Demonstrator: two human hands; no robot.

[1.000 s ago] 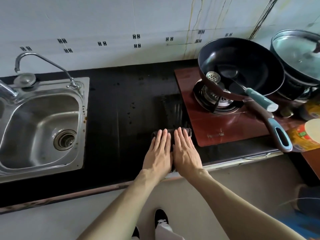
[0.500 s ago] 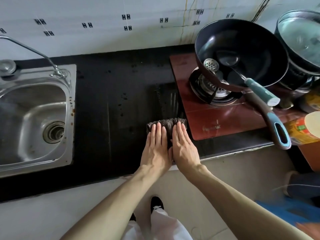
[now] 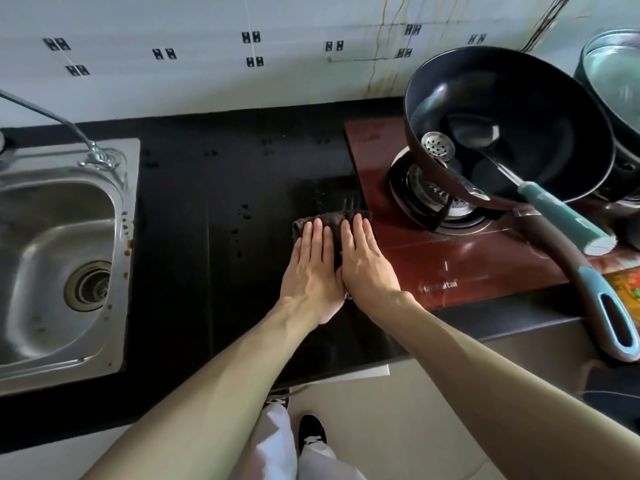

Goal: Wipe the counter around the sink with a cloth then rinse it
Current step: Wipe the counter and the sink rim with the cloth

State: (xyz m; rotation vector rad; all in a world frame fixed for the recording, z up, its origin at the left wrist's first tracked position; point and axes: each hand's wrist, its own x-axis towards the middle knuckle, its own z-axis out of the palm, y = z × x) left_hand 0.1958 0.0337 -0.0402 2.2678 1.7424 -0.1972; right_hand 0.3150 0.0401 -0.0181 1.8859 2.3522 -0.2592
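From the head camera, I see my left hand (image 3: 313, 271) and right hand (image 3: 367, 265) lying flat, side by side, fingers stretched out and together, palms pressing down on a dark cloth (image 3: 330, 221). Neither hand grips it; both simply press on top. The cloth sits on the black counter (image 3: 214, 237), and only its far edge and a strip between my hands show. It lies just beside the left edge of the reddish stove (image 3: 450, 265), well apart from the sink (image 3: 52, 258), which is set in the counter at the left. A thin curved tap (image 3: 48, 116) stands at the sink's far rim. Dark specks dot the counter between the sink and the cloth. On the stove's burner, a black pan (image 3: 519, 109) rests tilted, its long handle (image 3: 585, 268) reaching toward the near right. A lidded pot (image 3: 616, 74) shows at the far right edge.
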